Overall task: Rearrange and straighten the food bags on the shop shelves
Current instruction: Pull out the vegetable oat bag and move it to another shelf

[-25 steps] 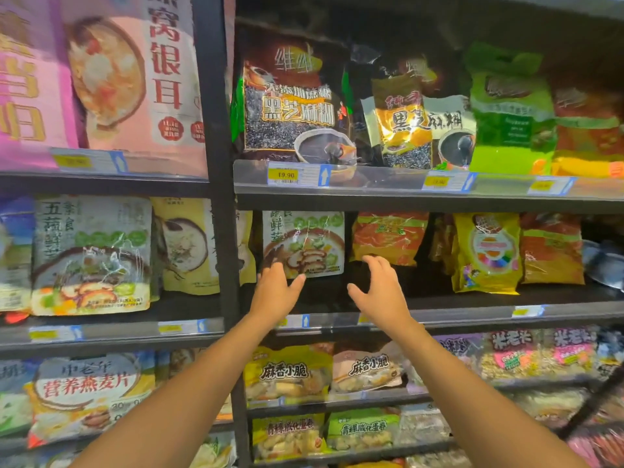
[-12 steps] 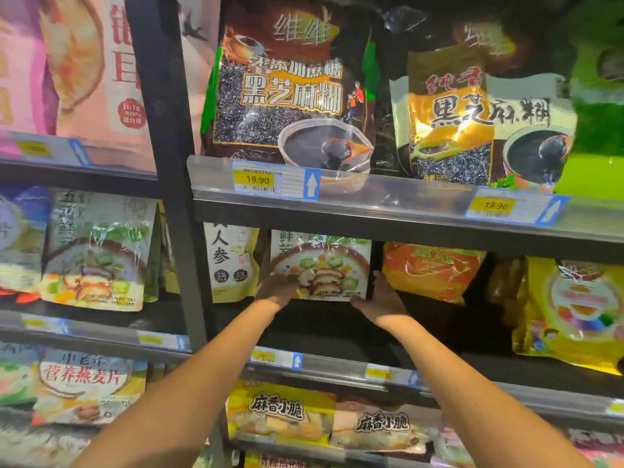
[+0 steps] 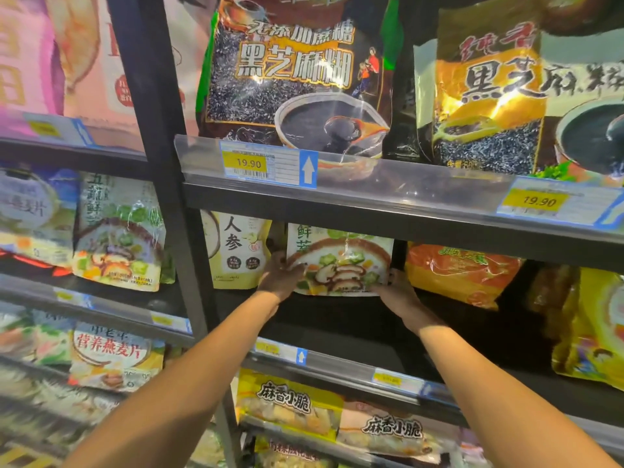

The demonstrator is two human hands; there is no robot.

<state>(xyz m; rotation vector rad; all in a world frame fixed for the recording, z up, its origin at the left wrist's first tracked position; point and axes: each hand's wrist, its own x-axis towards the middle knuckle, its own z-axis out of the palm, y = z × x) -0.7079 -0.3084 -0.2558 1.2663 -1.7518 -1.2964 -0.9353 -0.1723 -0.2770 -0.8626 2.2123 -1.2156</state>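
Reaching up and forward with both forearms, you have your left hand (image 3: 280, 276) closed on the lower left corner of the mushroom soup bag (image 3: 341, 260) and your right hand (image 3: 398, 292) on its lower right corner, fingers behind, each grip narrow on the packet. The bag stands upright toward the back left of the middle shelf (image 3: 337, 319), its top hidden by the shelf above. A ginseng bag (image 3: 238, 248) stands just left; an orange bag (image 3: 459, 273) leans to the right.
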